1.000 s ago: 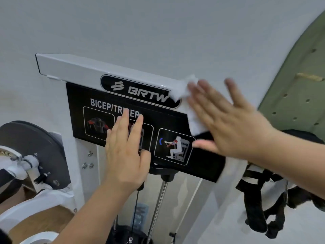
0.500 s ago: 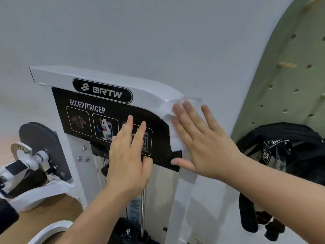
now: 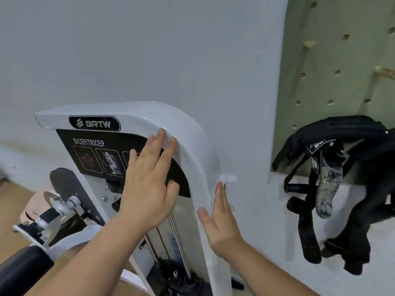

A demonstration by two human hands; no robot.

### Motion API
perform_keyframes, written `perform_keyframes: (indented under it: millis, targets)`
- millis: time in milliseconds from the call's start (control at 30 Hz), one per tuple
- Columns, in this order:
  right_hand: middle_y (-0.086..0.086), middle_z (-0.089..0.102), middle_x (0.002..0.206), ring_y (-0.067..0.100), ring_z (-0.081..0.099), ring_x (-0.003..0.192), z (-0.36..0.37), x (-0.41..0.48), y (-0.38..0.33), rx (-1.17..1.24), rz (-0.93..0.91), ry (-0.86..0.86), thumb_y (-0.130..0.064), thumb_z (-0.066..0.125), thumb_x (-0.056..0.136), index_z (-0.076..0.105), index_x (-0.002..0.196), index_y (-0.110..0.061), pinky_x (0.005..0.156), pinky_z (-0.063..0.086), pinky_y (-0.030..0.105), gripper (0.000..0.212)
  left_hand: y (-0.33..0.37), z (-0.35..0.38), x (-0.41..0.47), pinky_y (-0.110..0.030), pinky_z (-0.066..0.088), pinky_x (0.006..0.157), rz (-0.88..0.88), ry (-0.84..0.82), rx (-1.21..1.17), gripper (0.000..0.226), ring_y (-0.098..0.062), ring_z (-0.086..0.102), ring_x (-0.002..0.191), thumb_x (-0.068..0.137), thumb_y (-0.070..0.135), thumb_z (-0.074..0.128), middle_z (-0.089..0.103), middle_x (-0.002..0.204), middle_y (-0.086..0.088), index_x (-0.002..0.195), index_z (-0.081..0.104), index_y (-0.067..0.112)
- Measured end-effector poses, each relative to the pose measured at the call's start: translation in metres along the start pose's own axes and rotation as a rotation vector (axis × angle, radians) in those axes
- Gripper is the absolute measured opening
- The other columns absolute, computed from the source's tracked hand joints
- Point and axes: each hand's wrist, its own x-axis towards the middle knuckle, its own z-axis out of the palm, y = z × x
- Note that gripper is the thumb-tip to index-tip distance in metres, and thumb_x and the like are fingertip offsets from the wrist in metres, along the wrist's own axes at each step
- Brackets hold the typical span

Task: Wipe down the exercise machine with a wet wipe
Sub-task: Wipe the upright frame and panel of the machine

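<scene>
We face a pale grey wall [image 3: 149, 50], with a green pegboard [image 3: 342, 60] on its right side. Against the wall stands the exercise machine [image 3: 192, 129], its white frame curving from a flat top bar down into an upright on the right. Black straps [image 3: 352, 189] hang in a bundle from the pegboard, well apart from the frame. A black placard [image 3: 85, 150] reading BICEP/TRICEP sits under the top bar, below an oval BRTW badge [image 3: 94, 123]. A dark round disc [image 3: 64, 184] shows at the machine's lower left, and two metal guide rods [image 3: 177, 242] run down inside the frame.

Our left hand [image 3: 147, 184] lies flat on the right part of the placard, its grip wide, fingers straight and holding nothing, the fingertips reaching the white curve. Our right hand [image 3: 220, 221] is laid against the outer edge of the upright, its grip also wide, fingers straight and thumb spread. It presses the wet wipe [image 3: 227, 178] to the frame; a white corner of the wipe shows just above the fingertips, between the upright and the wall.
</scene>
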Motion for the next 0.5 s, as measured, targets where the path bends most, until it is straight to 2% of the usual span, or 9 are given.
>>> perform_keyframes:
  millis: [67, 133, 200, 267, 333, 400, 500]
  targets:
    - [-0.006, -0.026, 0.168, 0.004, -0.023, 0.153, -0.014, 0.015, -0.020, 0.169, 0.019, 0.023, -0.064, 0.031, 0.100, -0.024, 0.155, -0.028, 0.119, -0.011, 0.020, 0.086, 0.002, 0.003, 0.012, -0.061, 0.006, 0.122, 0.009, -0.027, 0.030, 0.085, -0.019, -0.004, 0.157, 0.082, 0.024, 0.042, 0.001, 0.171, 0.003, 0.163, 0.015, 0.027]
    - [-0.007, -0.027, 0.167, 0.003, -0.027, 0.151, -0.030, 0.035, -0.052, 0.208, -0.063, 0.078, -0.080, 0.024, 0.084, -0.017, 0.161, -0.024, 0.119, -0.014, 0.022, 0.103, 0.002, 0.009, 0.016, -0.063, 0.005, 0.122, -0.007, -0.012, 0.025, 0.087, -0.017, -0.007, 0.157, 0.081, 0.020, 0.044, 0.002, 0.171, 0.004, 0.162, 0.016, 0.030]
    - [-0.007, -0.030, 0.166, 0.005, -0.033, 0.149, -0.036, 0.049, -0.078, 0.166, -0.180, 0.111, -0.087, 0.018, 0.075, -0.016, 0.161, -0.030, 0.120, -0.019, 0.027, 0.108, 0.002, 0.013, 0.016, -0.062, 0.005, 0.122, -0.024, 0.018, -0.010, 0.086, -0.016, -0.006, 0.157, 0.079, 0.016, 0.045, 0.005, 0.171, 0.006, 0.161, 0.021, 0.030]
    - [-0.001, -0.032, 0.166, 0.009, -0.036, 0.149, -0.031, 0.051, -0.082, 0.072, -0.298, 0.157, -0.093, 0.018, 0.077, -0.018, 0.159, -0.036, 0.121, -0.020, 0.030, 0.106, 0.002, 0.015, 0.015, -0.061, 0.004, 0.123, -0.038, 0.043, -0.059, 0.083, -0.014, -0.004, 0.157, 0.081, 0.014, 0.045, 0.007, 0.170, 0.009, 0.160, 0.026, 0.029]
    - [0.003, -0.031, 0.167, 0.012, -0.035, 0.151, -0.019, 0.040, -0.062, 0.012, -0.369, 0.204, -0.095, 0.014, 0.080, -0.019, 0.158, -0.036, 0.123, -0.017, 0.031, 0.102, 0.003, 0.016, 0.015, -0.060, 0.003, 0.122, -0.037, 0.063, -0.102, 0.082, -0.014, -0.002, 0.157, 0.081, 0.011, 0.045, 0.007, 0.169, 0.012, 0.159, 0.029, 0.029]
    - [0.001, -0.032, 0.166, 0.011, -0.033, 0.151, 0.000, 0.020, -0.031, 0.034, -0.316, 0.189, -0.096, 0.014, 0.080, -0.022, 0.156, -0.034, 0.124, -0.013, 0.032, 0.104, 0.004, 0.018, 0.014, -0.059, 0.001, 0.122, -0.042, 0.074, -0.130, 0.085, -0.013, -0.003, 0.157, 0.078, 0.009, 0.043, 0.004, 0.168, 0.015, 0.159, 0.029, 0.029]
    - [-0.005, -0.030, 0.167, 0.008, -0.030, 0.152, 0.019, 0.005, 0.002, 0.172, -0.095, 0.083, -0.102, 0.015, 0.072, -0.027, 0.151, -0.039, 0.128, -0.008, 0.038, 0.110, 0.006, 0.022, 0.013, -0.057, 0.000, 0.123, -0.062, 0.082, -0.159, 0.086, -0.013, -0.004, 0.157, 0.077, 0.009, 0.042, 0.003, 0.168, 0.017, 0.159, 0.027, 0.031]
